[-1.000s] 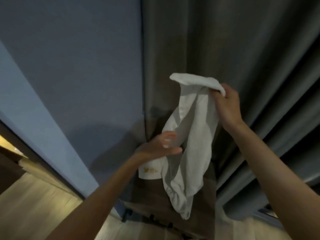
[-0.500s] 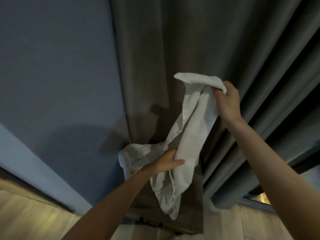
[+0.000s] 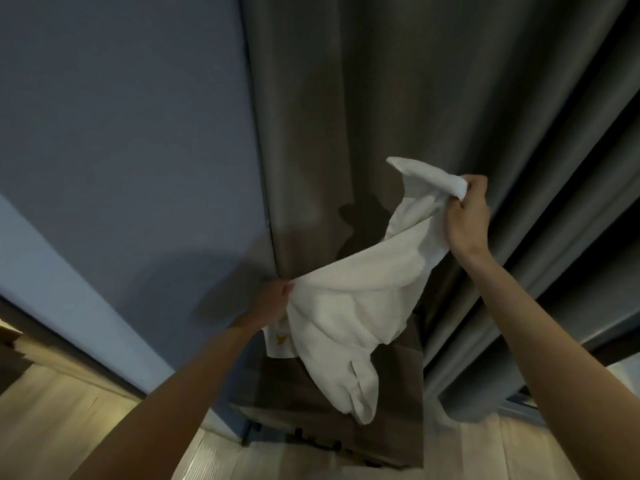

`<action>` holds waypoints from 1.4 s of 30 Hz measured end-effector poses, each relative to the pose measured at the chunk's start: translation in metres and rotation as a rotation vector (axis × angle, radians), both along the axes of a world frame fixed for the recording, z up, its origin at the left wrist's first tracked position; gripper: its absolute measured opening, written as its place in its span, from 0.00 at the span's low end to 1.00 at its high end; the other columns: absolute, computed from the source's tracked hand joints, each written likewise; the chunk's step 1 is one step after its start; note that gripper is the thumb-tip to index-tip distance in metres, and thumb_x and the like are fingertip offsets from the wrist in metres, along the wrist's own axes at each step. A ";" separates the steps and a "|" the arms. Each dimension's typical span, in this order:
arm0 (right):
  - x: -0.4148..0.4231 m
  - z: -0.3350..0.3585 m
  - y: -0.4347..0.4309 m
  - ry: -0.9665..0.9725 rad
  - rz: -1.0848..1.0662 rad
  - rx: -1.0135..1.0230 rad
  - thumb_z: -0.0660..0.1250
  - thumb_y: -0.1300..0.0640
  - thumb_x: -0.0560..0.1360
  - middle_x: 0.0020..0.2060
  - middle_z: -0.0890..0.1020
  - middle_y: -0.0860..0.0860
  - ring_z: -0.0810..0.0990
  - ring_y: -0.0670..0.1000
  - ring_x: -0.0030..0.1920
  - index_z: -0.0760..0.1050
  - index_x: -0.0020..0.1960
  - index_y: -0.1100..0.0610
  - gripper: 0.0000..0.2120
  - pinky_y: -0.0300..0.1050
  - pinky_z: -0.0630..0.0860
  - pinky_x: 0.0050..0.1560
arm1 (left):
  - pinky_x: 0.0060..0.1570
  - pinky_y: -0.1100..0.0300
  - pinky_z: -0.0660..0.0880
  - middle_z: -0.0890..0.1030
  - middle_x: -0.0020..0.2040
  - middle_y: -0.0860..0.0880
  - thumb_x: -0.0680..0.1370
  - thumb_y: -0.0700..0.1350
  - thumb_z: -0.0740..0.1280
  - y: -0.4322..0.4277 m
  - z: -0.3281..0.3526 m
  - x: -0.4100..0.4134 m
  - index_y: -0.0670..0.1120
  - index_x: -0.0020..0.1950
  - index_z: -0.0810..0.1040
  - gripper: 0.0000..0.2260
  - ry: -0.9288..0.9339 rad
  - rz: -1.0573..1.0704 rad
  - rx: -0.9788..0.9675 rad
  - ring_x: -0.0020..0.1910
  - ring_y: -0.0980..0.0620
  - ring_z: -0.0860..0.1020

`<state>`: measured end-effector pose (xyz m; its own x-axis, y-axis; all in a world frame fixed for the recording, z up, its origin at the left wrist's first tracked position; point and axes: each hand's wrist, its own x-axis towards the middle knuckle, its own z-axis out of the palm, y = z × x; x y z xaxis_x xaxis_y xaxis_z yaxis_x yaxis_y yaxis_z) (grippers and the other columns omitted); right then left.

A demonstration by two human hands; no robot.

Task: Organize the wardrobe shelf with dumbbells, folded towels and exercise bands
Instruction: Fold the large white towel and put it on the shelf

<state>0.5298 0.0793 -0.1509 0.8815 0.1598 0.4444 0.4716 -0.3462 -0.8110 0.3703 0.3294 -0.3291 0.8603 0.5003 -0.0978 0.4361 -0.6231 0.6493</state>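
Grey curtain [image 3: 433, 98] fills upper right, blue wall [image 3: 121, 133] left, dark cabinet [image 3: 311, 410] bottom centre, partly covered by white towel [image 3: 346, 306] mid-frame. Left hand [image 3: 273, 299] pinches its lower-left edge, right hand [image 3: 465, 216] grips the top corner.

Left hand [image 3: 273, 301] fingertips hidden behind towel [image 3: 346, 306]. Yellow mark [image 3: 280, 338] on towel corner too small to read. Left forearm [image 3: 173, 393] cut off at bottom edge, right forearm [image 3: 554, 341] at right edge.
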 end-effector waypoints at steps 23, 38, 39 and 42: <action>-0.036 0.028 0.007 0.118 0.337 -0.002 0.61 0.60 0.78 0.45 0.76 0.47 0.76 0.48 0.48 0.73 0.53 0.55 0.05 0.39 0.72 0.46 | 0.36 0.62 0.70 0.74 0.37 0.54 0.75 0.48 0.69 -0.089 0.135 0.054 0.48 0.45 0.71 0.07 -0.560 -0.266 -0.162 0.33 0.58 0.71; -0.020 0.010 -0.022 0.208 0.139 0.113 0.62 0.59 0.78 0.52 0.75 0.51 0.76 0.48 0.51 0.70 0.57 0.57 0.08 0.45 0.75 0.51 | 0.56 0.55 0.66 0.77 0.58 0.32 0.83 0.43 0.55 -0.033 0.064 0.033 0.32 0.60 0.75 0.17 -0.285 0.298 -0.121 0.59 0.37 0.75; -0.019 0.005 -0.022 0.231 0.139 0.065 0.62 0.58 0.78 0.54 0.75 0.53 0.76 0.50 0.52 0.70 0.57 0.55 0.08 0.46 0.75 0.52 | 0.56 0.56 0.67 0.78 0.57 0.33 0.83 0.43 0.55 -0.032 0.080 0.039 0.33 0.59 0.75 0.16 -0.355 0.275 -0.127 0.58 0.40 0.76; -0.014 -0.008 -0.024 0.355 0.175 -0.035 0.63 0.58 0.77 0.57 0.73 0.58 0.76 0.55 0.53 0.69 0.57 0.55 0.09 0.51 0.75 0.53 | 0.45 0.66 0.67 0.79 0.45 0.45 0.83 0.41 0.57 -0.036 0.136 0.054 0.44 0.47 0.76 0.10 -0.575 0.093 -0.140 0.45 0.59 0.75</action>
